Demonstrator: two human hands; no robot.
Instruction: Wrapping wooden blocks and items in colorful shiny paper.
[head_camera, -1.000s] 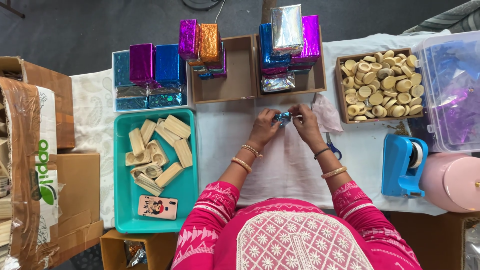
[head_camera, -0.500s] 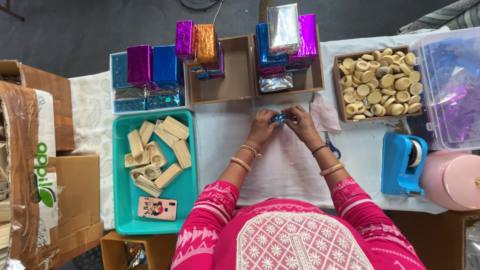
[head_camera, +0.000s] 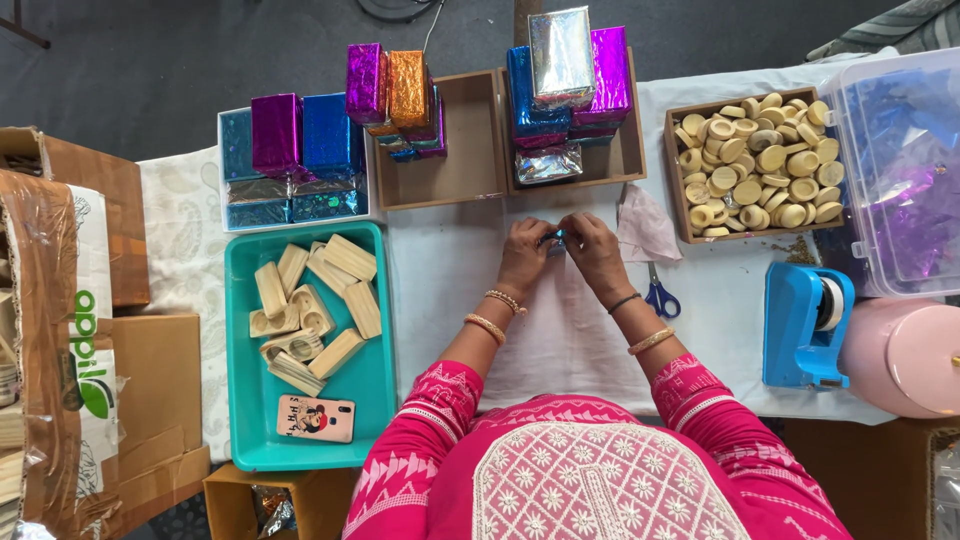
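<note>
My left hand (head_camera: 524, 254) and my right hand (head_camera: 592, 250) meet over the white cloth (head_camera: 570, 330) in the middle of the table. Between their fingertips they pinch a small piece wrapped in shiny blue foil (head_camera: 553, 239); most of it is hidden by the fingers. Both wrists wear bangles. Just beyond the hands stands a wooden tray (head_camera: 634, 150) stacked with foil-wrapped boxes (head_camera: 566, 80).
A teal tray (head_camera: 375, 385) of wooden blocks and a phone lies left. At right sit a wooden box (head_camera: 672, 150) of round wooden discs, blue-handled scissors (head_camera: 659, 296), a blue tape dispenser (head_camera: 805, 325), a clear bin (head_camera: 900, 170) of foil and a pink container (head_camera: 905, 355). Cardboard boxes (head_camera: 70, 300) stand far left.
My two hands have drawn closer together around the blue foil piece, and less of it shows now. The view has shifted slightly.
</note>
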